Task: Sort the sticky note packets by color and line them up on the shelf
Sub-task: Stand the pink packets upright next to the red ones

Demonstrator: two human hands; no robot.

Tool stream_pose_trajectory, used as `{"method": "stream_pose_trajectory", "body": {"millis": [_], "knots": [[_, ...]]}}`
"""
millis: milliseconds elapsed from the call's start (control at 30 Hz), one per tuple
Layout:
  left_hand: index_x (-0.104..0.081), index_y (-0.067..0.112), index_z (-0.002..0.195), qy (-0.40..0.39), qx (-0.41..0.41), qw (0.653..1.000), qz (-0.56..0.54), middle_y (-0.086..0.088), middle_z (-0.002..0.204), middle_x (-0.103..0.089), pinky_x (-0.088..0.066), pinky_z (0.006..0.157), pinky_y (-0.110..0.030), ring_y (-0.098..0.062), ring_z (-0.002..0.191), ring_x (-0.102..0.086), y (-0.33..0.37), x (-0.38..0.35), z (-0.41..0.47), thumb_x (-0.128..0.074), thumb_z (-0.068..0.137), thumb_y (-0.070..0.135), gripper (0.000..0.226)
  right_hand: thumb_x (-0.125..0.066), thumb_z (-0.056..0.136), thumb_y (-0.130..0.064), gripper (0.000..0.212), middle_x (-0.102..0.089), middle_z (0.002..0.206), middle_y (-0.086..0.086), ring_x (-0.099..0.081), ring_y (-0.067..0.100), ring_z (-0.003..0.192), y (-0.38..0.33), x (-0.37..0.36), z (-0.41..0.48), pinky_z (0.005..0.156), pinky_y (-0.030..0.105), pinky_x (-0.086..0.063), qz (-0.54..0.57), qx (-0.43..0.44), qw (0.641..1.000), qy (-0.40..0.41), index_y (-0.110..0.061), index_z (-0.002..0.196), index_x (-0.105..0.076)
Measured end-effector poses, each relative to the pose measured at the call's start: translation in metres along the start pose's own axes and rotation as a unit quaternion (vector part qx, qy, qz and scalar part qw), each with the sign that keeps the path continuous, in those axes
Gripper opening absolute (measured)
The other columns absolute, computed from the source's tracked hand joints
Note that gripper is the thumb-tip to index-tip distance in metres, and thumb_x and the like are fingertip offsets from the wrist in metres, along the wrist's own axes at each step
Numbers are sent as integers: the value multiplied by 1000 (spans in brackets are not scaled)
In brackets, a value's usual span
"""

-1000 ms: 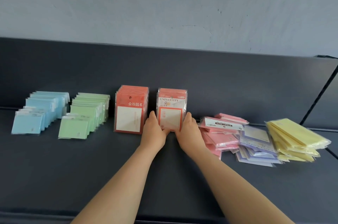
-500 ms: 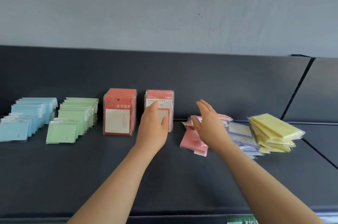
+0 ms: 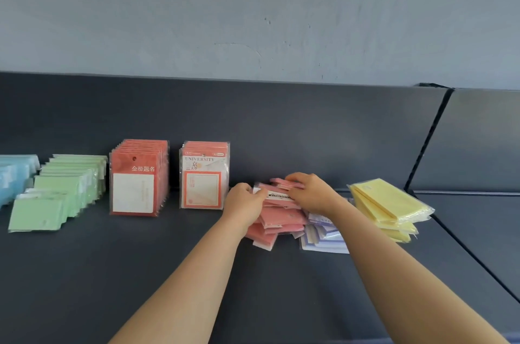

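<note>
The left hand point(image 3: 244, 203) and the right hand point(image 3: 312, 193) meet on a loose pile of pink plastic-wrapped sticky note packets point(image 3: 277, 221) lying on the dark grey shelf point(image 3: 140, 273). The left fingers curl round the left end of the pile's top packets. The right fingers curl over the far edge of those packets from the other side, so both hands grip them.

Below the right fingers, partly under the wrist, lies a heap of pale purple packets point(image 3: 323, 235). Further right is a slanted heap of yellow packets point(image 3: 388, 206). Just left of the left fingers stands an upright row of red-and-white "UNIVERSITY" packets point(image 3: 204, 177), then a row of red packets with white panels point(image 3: 138, 183). Beyond these come a row of light green packets point(image 3: 62, 189) and a row of light blue packets point(image 3: 14, 177).
</note>
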State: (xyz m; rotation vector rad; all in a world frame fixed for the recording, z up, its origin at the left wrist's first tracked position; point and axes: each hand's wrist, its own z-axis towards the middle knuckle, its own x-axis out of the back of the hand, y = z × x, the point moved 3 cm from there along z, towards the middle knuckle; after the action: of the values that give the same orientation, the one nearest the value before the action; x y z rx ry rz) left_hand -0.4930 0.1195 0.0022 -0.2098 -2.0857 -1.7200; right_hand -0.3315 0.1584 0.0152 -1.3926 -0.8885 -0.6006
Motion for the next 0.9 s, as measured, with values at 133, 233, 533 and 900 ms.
{"method": "stream_pose_trajectory", "body": {"millis": [133, 233, 533, 900], "knots": [[-53, 11, 131, 3, -6, 1000, -24, -5, 125, -61, -45, 73, -28, -22, 105, -61, -9, 3, -3, -61, 89, 20, 44, -50, 87, -16, 45, -53, 127, 1, -58, 15, 100, -5, -2, -21, 81, 23, -44, 8, 63, 998, 8, -31, 129, -56], [-52, 17, 133, -2, -12, 999, -40, 0, 127, -60, -51, 85, -34, -20, 108, -60, -16, 8, -18, -55, 90, 15, 43, -54, 86, -9, 45, -53, 122, -7, -54, 10, 108, -10, 2, -43, 78, 9, -39, 39, 98, 994, 14, -28, 126, -61], [-59, 21, 114, 18, -45, 998, -32, 9, 112, -60, -45, 79, -28, -11, 102, -59, -26, 17, -66, -59, 88, 55, 42, -66, 88, -14, 15, -58, 119, -6, -57, 4, 97, -4, -13, -78, 91, 23, -47, 195, 106, 973, 59, -22, 99, -75], [-58, 32, 121, -21, -88, 994, -69, 11, 117, -62, -55, 90, -39, -11, 103, -63, -29, 26, -85, -66, 91, 23, 32, -71, 86, -18, 54, -61, 114, -12, -62, 4, 98, 4, -27, -102, 86, 28, -55, 304, 62, 949, 64, -26, 135, -50]]}}
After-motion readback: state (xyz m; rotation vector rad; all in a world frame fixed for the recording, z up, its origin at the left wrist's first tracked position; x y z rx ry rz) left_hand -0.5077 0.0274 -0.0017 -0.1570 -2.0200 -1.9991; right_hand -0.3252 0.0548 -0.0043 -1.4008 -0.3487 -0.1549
